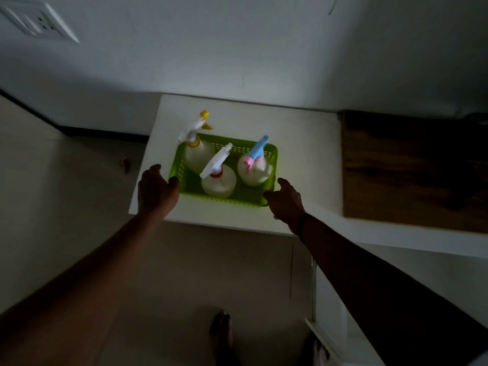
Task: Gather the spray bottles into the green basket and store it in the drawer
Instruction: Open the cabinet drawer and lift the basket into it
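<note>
Green basket [272, 157] on white top [303, 154], 3 spray bottles inside: yellow-trigger [196, 154], red-collar [219, 182], blue/pink [254, 167]. Left hand [155, 190] at left rim, right hand [286, 200] at near-right corner; fingers touching, clamp unclear. Judgement: thin plastic, flexes; bottles top-heavy, keep level, grip both short ends. Room dim; drawer not id'd.

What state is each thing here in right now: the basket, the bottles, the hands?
green basket: on the white surface, holding three bottles
yellow-nozzle bottle: upright in basket
red-collar bottle: upright in basket
blue-and-pink bottle: upright in basket
left hand: at basket's left end, thumb on rim
right hand: at basket's right corner, grip unclear
</note>
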Demonstrator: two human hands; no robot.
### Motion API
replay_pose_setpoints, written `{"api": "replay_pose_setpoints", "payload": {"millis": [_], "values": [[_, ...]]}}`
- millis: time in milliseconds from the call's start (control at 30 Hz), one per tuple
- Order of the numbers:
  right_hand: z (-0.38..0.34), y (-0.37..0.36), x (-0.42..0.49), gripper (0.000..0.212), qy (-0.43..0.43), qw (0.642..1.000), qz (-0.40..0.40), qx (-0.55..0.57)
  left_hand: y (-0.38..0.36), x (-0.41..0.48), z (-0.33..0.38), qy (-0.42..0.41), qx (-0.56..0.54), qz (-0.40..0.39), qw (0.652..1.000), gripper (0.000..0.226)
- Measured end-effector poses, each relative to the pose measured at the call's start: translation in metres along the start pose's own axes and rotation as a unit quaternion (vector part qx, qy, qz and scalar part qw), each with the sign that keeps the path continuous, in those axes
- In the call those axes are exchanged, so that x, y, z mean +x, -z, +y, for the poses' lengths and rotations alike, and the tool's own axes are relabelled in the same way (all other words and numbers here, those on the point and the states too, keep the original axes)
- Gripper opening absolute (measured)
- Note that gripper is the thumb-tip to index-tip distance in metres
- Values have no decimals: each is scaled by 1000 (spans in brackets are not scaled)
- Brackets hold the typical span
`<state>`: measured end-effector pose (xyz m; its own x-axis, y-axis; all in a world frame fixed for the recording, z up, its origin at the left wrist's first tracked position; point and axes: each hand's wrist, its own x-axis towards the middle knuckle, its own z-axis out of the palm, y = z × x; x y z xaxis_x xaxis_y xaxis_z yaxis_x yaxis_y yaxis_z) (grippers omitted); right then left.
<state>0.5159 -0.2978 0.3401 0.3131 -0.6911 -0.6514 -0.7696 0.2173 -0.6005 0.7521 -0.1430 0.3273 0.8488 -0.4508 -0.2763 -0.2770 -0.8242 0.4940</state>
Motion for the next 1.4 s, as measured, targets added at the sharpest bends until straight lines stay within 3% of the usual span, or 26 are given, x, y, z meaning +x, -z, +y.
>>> {"api": "replay_pose_setpoints", "payload": {"millis": [133, 267, 400, 533, 733, 867, 1000, 1167, 1267, 1400], "values": [[0, -10, 10, 54, -12, 1000, 22, 10, -6, 27, -5, 10, 64, -75, 995, 58], [9, -15, 9, 37, -8, 999, 34, 31, -10, 33, -7, 0, 68, -95, 993, 52], [27, -8, 0, 40, -17, 997, 13, 74, -13, 25, -6, 4, 5, -71, 997, 44], [53, 9, -20, 44, -21, 998, -8, 66, -20, 5, -2, 4, 14, -73, 997, 24], [100, 44, -51, 52, -11, 999, -21, 35, -45, -51, 16, -12, 43, -55, 997, 10], [142, 74, -72, 52, -20, 999, -15, 47, -61, -93, 41, 23, 8, -102, 994, 13], [192, 109, -95, 53, -53, 996, -10, 73, -80, -142, 67, 25, 9, -147, 989, 22], [260, 155, -120, 47, -92, 989, 24, 113, -119, -210, 99, -10, 41, -186, 982, 4], [304, 184, -131, 44, -135, 980, 53, 137, -152, -257, 118, -37, 48, -220, 974, 18], [365, 229, -145, 47, -187, 962, 86, 178, -203, -315, 140, -63, 71, -240, 966, 8]]}}
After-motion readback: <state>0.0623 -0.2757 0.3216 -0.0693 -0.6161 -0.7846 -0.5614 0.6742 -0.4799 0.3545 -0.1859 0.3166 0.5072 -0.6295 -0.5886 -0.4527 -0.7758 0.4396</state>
